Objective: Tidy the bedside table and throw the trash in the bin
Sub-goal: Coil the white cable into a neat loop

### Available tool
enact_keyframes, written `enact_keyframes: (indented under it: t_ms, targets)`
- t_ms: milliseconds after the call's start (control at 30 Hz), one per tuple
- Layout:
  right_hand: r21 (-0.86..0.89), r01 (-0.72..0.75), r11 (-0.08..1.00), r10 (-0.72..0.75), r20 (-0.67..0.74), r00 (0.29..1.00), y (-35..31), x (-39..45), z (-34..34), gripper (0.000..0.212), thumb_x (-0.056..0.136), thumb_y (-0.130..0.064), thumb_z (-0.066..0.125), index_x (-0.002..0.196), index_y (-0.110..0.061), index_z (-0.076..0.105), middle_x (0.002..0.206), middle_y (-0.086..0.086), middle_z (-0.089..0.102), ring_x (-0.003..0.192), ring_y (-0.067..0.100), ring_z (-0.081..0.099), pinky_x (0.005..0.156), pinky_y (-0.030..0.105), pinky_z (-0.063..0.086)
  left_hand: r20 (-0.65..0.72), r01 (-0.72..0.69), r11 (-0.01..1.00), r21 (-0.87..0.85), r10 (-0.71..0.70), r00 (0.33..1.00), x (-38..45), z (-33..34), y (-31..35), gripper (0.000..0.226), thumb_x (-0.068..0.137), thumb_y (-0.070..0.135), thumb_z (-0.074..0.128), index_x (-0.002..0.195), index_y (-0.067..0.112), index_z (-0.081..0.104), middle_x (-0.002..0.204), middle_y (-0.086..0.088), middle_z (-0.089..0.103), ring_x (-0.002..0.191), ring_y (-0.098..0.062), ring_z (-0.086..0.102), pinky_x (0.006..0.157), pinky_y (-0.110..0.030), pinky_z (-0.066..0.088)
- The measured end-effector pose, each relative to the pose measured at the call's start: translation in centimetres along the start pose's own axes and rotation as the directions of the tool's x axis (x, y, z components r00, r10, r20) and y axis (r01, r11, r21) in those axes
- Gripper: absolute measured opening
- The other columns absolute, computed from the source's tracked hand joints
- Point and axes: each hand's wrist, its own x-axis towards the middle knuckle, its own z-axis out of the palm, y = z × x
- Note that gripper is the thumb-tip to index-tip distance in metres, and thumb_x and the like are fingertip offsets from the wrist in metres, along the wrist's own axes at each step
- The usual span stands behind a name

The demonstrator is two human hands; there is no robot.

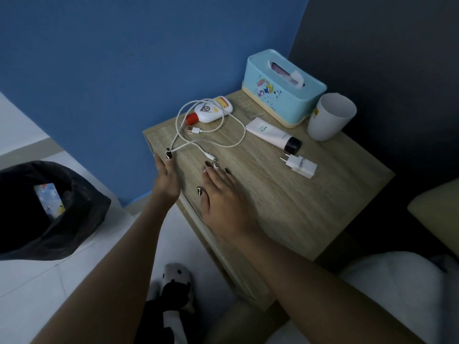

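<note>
A white charging cable (233, 142) lies looped on the wooden bedside table (298, 207). My left hand (167, 177) is at the table's left edge, its fingertips pinching the cable where it bends. My right hand (221, 194) lies flat on the tabletop, fingers spread, fingertips touching the cable's plug end (211, 157). Also on the table are a white bottle with a red cap (207, 114), a small white case (223, 104), a white tube with a black cap (273, 135), a white plug adapter (300, 166), a white cup (330, 116) and a light-blue tissue box (280, 86).
A bin lined with a black bag (49, 214) stands on the floor to the left, with a colourful wrapper inside. Blue wall behind the table, dark wall to the right. Bedding and a pillow (437, 207) lie at the right. A spotted slipper (176, 276) is below.
</note>
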Motion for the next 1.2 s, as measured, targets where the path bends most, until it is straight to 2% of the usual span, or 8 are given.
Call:
enact_keyframes:
  t_ms: [167, 333, 700, 867, 933, 1000, 1067, 1200]
  targets:
    - [-0.014, 0.002, 1.000, -0.002, 0.006, 1.000, 0.0, 0.0, 0.0, 0.054, 0.097, -0.031, 0.030, 0.144, -0.008, 0.041, 0.152, 0.007, 0.040, 0.145, 0.019, 0.029, 0.118, 0.040, 0.025, 0.002, -0.003, 1.000, -0.003, 0.003, 1.000, 0.3, -0.1, -0.3, 0.077, 0.082, 0.077, 0.014, 0.148, 0.038, 0.004, 0.155, -0.010, 0.028, 0.138, -0.036, 0.033, 0.113, -0.057, 0.026]
    - [-0.016, 0.010, 1.000, -0.010, -0.002, 1.000, 0.1, -0.1, 0.0, 0.054, 0.096, -0.030, 0.030, 0.143, -0.008, 0.042, 0.151, 0.007, 0.041, 0.144, 0.020, 0.030, 0.118, 0.040, 0.025, -0.002, -0.011, 1.000, -0.011, 0.011, 1.000, 0.3, 0.0, -0.3, 0.083, 0.079, 0.079, 0.014, 0.148, 0.034, 0.006, 0.154, -0.011, 0.029, 0.138, -0.035, 0.034, 0.113, -0.057, 0.028]
    - [-0.003, 0.014, 1.000, -0.014, -0.027, 1.000, 0.1, -0.1, -0.2, 0.051, 0.097, -0.028, 0.033, 0.143, -0.007, 0.043, 0.150, 0.008, 0.042, 0.144, 0.020, 0.031, 0.118, 0.040, 0.026, 0.015, -0.009, 1.000, 0.000, 0.009, 1.000, 0.2, 0.2, -0.2, 0.071, 0.090, 0.069, 0.014, 0.149, 0.031, 0.003, 0.155, -0.011, 0.026, 0.138, -0.035, 0.033, 0.112, -0.057, 0.029]
    - [0.008, 0.002, 1.000, -0.002, -0.021, 1.000, -0.1, -0.3, -0.5, 0.047, 0.099, -0.027, 0.035, 0.143, -0.010, 0.043, 0.150, 0.005, 0.043, 0.143, 0.019, 0.033, 0.117, 0.041, 0.028, -0.017, -0.075, 0.996, 0.048, 0.076, 0.997, -0.9, 0.1, 1.1, 0.058, 0.102, 0.042, 0.019, 0.152, 0.016, 0.005, 0.152, -0.017, 0.030, 0.137, -0.036, 0.035, 0.111, -0.045, 0.030]
    - [0.021, 0.017, 1.000, -0.016, -0.032, 0.999, 0.1, -0.2, -0.5, 0.044, 0.099, -0.026, 0.039, 0.139, -0.010, 0.049, 0.147, 0.005, 0.047, 0.140, 0.019, 0.038, 0.115, 0.041, 0.031, -0.040, -0.023, 0.988, 0.151, 0.029, 0.999, -1.3, -0.1, 1.8, 0.065, 0.101, 0.042, 0.021, 0.152, 0.012, -0.005, 0.156, -0.020, 0.022, 0.140, -0.039, 0.030, 0.112, -0.047, 0.026]
    - [0.125, 0.011, 0.992, -0.002, -0.068, 0.998, 0.1, 0.2, -0.6, 0.042, 0.097, -0.026, 0.044, 0.134, -0.010, 0.055, 0.141, 0.004, 0.054, 0.134, 0.018, 0.046, 0.112, 0.041, 0.035, -0.133, -0.013, 0.924, 0.382, 0.068, 0.989, -1.5, -0.6, 2.5, 0.070, 0.099, 0.046, 0.024, 0.152, 0.012, -0.007, 0.159, -0.017, 0.013, 0.144, -0.037, 0.021, 0.115, -0.053, 0.020]
    - [0.273, -0.044, 0.961, 0.077, -0.111, 0.991, 0.0, 1.0, -1.5, 0.042, 0.095, -0.030, 0.045, 0.131, -0.013, 0.059, 0.129, 0.003, 0.064, 0.122, 0.016, 0.058, 0.104, 0.037, 0.045, -0.200, -0.101, 0.828, 0.551, 0.249, 0.948, -1.5, -1.4, 4.1, 0.062, 0.100, 0.039, 0.029, 0.151, 0.009, 0.009, 0.158, -0.016, 0.018, 0.143, -0.036, 0.022, 0.115, -0.053, 0.019]
    - [0.308, -0.079, 0.948, 0.136, -0.166, 0.977, 1.5, 5.7, -4.6, 0.036, 0.093, -0.031, 0.041, 0.118, -0.019, 0.064, 0.111, -0.001, 0.069, 0.101, 0.013, 0.064, 0.085, 0.033, 0.054, -0.011, -0.360, 0.607, 0.709, 0.520, 0.854, 1.3, -2.2, 7.2, 0.052, 0.091, 0.033, 0.029, 0.133, 0.009, 0.048, 0.139, -0.017, 0.046, 0.123, -0.039, 0.044, 0.102, -0.050, 0.035]
